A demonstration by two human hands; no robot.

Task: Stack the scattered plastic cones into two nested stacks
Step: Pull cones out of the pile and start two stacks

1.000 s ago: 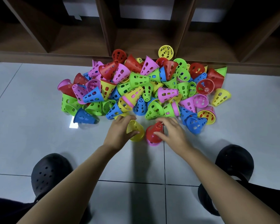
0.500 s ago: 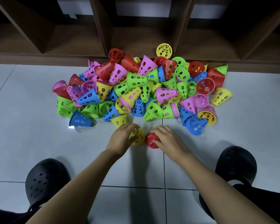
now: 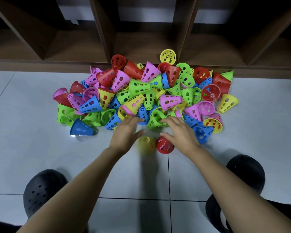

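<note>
A big heap of perforated plastic cones (image 3: 141, 96) in red, pink, green, blue and yellow lies on the tiled floor against a wooden shelf. In front of it stand a yellow cone (image 3: 146, 145) and a red cone (image 3: 164, 144), side by side, narrow ends up. My left hand (image 3: 126, 132) is open just left of the yellow cone, fingers reaching toward a blue cone (image 3: 143, 114) at the heap's edge. My right hand (image 3: 181, 133) is open just right of the red cone, fingertips near a green cone (image 3: 155, 119).
The brown wooden shelf unit (image 3: 141, 47) with open compartments runs along the back; one yellow cone (image 3: 168, 56) sits on its ledge. My two black clogs (image 3: 42, 189) (image 3: 245, 175) stand on the grey tiles either side of my arms.
Both hands have let go of the yellow and red cones, which now stand on the floor, and have moved forward to the heap's near edge with fingers spread.
</note>
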